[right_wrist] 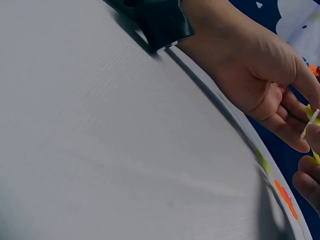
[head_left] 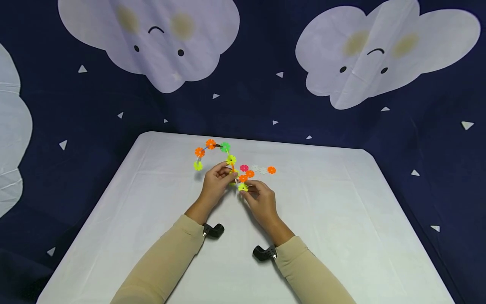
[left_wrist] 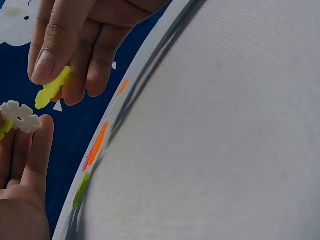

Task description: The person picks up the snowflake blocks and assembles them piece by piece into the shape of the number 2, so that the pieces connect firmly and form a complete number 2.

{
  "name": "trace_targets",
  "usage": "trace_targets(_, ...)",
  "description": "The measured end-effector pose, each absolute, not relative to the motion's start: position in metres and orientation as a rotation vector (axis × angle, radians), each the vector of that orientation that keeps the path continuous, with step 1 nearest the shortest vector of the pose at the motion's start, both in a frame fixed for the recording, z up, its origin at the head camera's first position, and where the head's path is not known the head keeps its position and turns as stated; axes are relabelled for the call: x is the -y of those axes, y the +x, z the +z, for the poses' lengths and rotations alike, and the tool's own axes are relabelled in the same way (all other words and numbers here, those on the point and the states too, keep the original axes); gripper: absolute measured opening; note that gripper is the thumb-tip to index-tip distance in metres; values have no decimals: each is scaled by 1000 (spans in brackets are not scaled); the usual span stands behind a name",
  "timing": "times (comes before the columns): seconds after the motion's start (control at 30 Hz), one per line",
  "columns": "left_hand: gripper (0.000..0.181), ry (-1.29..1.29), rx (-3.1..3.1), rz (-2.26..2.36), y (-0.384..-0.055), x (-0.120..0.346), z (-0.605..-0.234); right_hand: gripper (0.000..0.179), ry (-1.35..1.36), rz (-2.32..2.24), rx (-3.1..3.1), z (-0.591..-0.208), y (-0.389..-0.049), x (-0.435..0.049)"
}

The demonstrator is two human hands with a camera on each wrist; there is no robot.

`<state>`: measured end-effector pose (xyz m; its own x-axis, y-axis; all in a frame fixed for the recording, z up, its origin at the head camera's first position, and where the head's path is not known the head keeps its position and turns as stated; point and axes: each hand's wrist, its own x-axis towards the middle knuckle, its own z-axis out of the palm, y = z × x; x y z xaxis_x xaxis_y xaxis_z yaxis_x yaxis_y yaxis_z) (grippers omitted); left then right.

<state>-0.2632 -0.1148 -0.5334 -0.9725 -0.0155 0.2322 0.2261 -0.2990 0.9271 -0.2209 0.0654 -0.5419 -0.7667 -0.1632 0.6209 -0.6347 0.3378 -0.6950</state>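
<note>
In the head view, my left hand (head_left: 214,184) holds one end of a curved chain of interlocking snowflake discs, with a green disc (head_left: 225,147), an orange disc (head_left: 210,144) and a yellow disc (head_left: 198,166) along it. A white disc (left_wrist: 20,118) shows at the left hand's fingertips in the left wrist view, beside part of a yellow disc (left_wrist: 6,128). My right hand (head_left: 263,204) pinches a separate yellow disc (head_left: 243,187) between thumb and fingers. In the left wrist view, this pinched disc is close to the white one, with a small gap.
Beyond the hands, loose discs lie on the white table (head_left: 322,236): a pink disc (head_left: 244,168), orange discs (head_left: 249,173), whitish discs (head_left: 260,169) and another orange disc (head_left: 271,170) at the right. A dark blue cloth with clouds (head_left: 152,42) hangs behind the table.
</note>
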Motion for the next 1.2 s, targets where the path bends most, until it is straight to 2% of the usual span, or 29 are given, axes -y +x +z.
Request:
trace_targets(0.4, 52, -291, 1728, -2407, -263, 114, -536, 35, 800, 1295, 2088, -543, -221, -65)
trace_targets(0.93, 31, -211, 1485, -2575, -260, 99, -531, 41, 835, 1213, 1920, -543, -222, -64)
trace_targets(1.2, 30, -149, 1405, -2634, -260, 95, -528, 41, 858, 1110, 1904, -543, -223, -67)
